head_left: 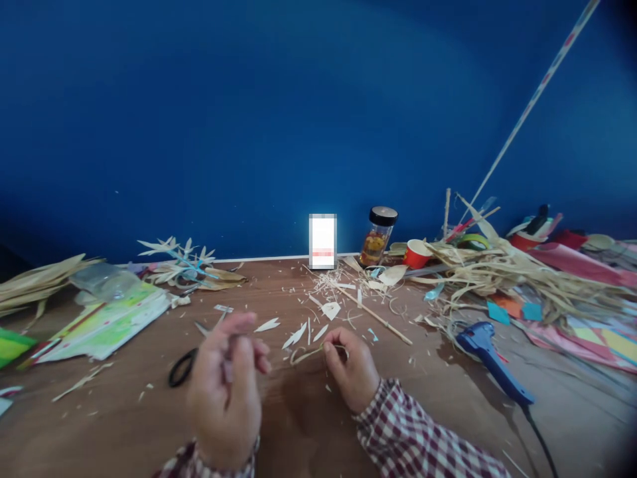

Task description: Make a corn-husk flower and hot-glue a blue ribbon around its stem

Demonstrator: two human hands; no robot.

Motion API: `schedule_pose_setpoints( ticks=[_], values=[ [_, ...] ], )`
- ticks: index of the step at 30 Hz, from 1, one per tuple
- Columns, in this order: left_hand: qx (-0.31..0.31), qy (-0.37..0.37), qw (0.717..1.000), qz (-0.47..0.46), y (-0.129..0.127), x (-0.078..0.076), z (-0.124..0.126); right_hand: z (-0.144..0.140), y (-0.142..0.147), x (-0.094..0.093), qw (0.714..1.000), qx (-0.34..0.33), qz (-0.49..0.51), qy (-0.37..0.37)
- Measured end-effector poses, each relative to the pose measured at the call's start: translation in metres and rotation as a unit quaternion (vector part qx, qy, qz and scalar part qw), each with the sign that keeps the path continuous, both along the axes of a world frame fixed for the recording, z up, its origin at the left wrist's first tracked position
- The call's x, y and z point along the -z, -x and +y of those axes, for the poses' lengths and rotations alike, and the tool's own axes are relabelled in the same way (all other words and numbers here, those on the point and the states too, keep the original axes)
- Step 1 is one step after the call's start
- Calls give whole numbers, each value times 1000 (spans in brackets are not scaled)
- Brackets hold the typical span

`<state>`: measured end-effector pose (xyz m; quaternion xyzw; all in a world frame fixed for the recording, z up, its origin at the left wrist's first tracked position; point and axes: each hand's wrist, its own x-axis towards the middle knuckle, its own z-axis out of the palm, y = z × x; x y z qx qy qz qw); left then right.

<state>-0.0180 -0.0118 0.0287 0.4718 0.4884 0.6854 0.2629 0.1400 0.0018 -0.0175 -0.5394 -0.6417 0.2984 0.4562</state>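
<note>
My left hand [226,385] hovers low over the wooden table [124,425], blurred, fingers loosely curled, with nothing clearly in it. Black-handled scissors [186,362] lie just to its left, partly hidden by it. My right hand [352,368] rests on the table and pinches a thin curved strip of dried leaf [308,353] that runs leftward between the two hands. Pale pointed leaf cut-offs [296,335] lie scattered just beyond my fingers.
A blue glue gun [490,358] with its cord lies right of my hand. A thin wooden stick [375,315], a jar [378,236], a red cup [415,253], a heap of dried leaves [502,269] and coloured paper sit at the right; printed sheets [107,325] and leaf flowers [182,259] at the left.
</note>
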Motion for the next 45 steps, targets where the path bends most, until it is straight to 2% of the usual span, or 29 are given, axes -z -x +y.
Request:
schedule_pose_setpoints(
  ticks=[2,4,7,10,15,26,32,38,45],
  values=[
    [104,23,988,108,-9,6,-8,-1,1,0,999,2,-44,-22],
    [171,81,968,164,-17,17,-11,-3,2,0,997,-3,-72,-35],
    [219,130,949,184,-22,33,-6,-5,3,-1,994,-17,-93,-49],
    [270,184,926,187,-20,39,-1,-7,2,-2,994,-23,-93,-50],
    [267,235,918,174,-19,33,1,-7,3,-4,997,-21,-71,-31],
    [263,253,910,197,-17,32,4,-6,1,-4,999,-47,-9,4],
    [269,271,911,156,-17,35,6,-6,0,-7,999,-49,11,10],
    [304,274,909,86,-21,35,5,-6,0,-9,999,-48,5,1],
    [317,281,903,71,-20,40,4,-5,-1,-12,998,-64,-7,-4]
  ],
)
